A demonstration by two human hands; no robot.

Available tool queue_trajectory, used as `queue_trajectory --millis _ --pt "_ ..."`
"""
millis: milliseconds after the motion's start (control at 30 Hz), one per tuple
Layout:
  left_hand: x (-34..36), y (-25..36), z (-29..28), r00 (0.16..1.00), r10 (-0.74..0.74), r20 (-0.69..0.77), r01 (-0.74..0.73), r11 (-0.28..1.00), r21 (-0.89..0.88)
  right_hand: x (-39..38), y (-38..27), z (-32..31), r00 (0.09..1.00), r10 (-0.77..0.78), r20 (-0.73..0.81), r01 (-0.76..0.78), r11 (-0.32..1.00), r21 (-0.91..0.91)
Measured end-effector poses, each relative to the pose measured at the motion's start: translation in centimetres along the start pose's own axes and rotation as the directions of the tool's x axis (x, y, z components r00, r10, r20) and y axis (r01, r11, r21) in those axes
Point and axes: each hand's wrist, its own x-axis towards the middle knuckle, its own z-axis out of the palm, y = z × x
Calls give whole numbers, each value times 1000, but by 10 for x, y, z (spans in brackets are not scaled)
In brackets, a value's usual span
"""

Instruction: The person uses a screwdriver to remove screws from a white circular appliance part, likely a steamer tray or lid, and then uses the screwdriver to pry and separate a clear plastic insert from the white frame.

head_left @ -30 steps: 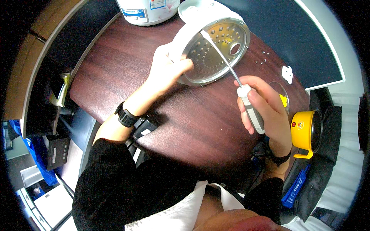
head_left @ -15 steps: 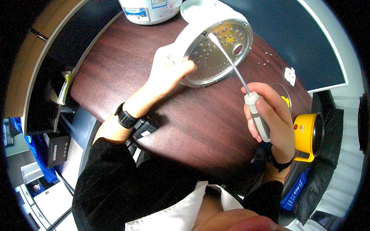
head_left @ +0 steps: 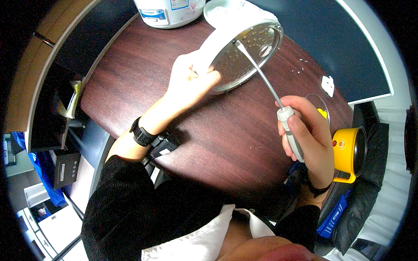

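My left hand grips the rim of a white round appliance lid, tilted up so its perforated metal inner plate faces me. In my right hand is a screwdriver with a grey and white handle. Its long shaft reaches up and left, and the tip touches the metal plate near its upper middle. A black watch sits on my left wrist.
A dark wooden table bears a white cooker body at the far edge. A few small screws and a white plastic piece lie at right. A yellow pot stands off the right edge, by a clear round dish.
The lid has been tilted up a little more and shifted slightly up. My right hand with the screwdriver has risen slightly, its tip staying on the metal plate.
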Motion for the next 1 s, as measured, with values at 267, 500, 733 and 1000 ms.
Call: queue_trajectory --millis 267,500,733,1000 --pt "-1 2 4 998 59 -25 -58 998 32 -4 -1 -2 1000 13 28 -14 1000 16" --pt "-1 1 5 986 149 -69 -142 985 95 3 10 -4 991 -50 126 39 995 91" --pt "2 -1 1 987 146 -70 -136 982 135 26 15 -19 875 39 483 -363 715 598" --pt "4 0 4 983 151 -103 -138 983 122 24 21 -11 993 10 118 -40 966 257"
